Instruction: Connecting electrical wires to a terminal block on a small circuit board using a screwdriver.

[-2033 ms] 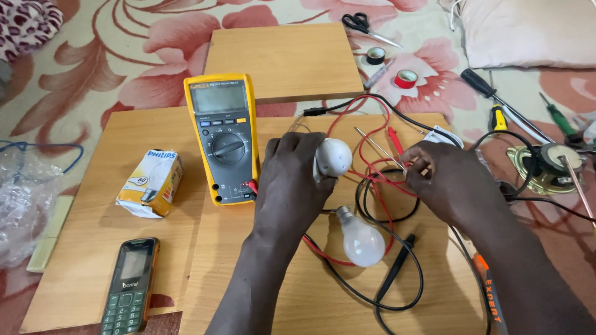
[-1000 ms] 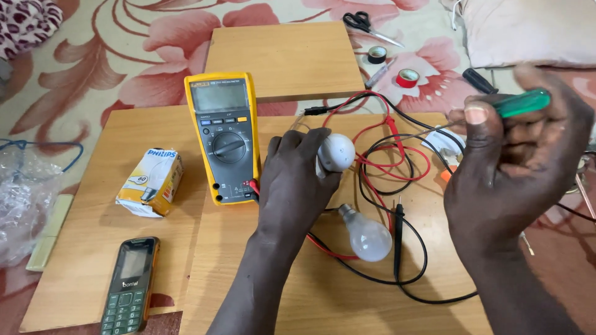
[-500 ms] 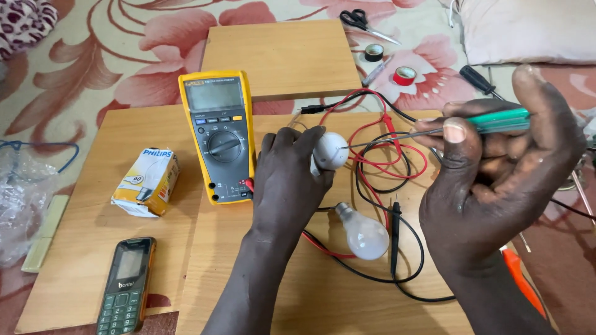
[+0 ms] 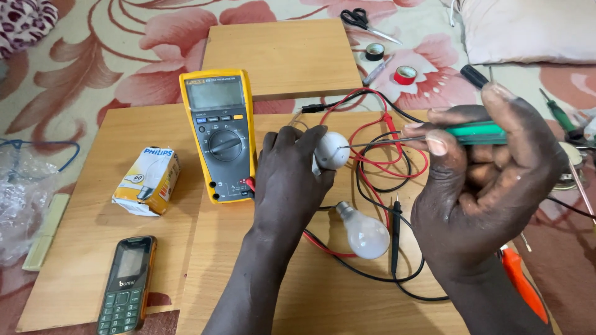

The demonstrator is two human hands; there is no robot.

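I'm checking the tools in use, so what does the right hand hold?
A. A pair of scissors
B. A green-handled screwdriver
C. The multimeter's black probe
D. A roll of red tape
B: the right hand grips a green-handled screwdriver, its thin shaft pointing at the white lamp holder held in the left hand.

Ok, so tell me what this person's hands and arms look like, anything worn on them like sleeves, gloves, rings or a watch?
Both are bare. The left hand and its forearm show no glove, ring, watch or sleeve as far as the bottom edge of the picture. The right hand is likewise uncovered, with no ring or band visible on the fingers or wrist, and short plain nails. No sleeve cuff comes into view on either arm.
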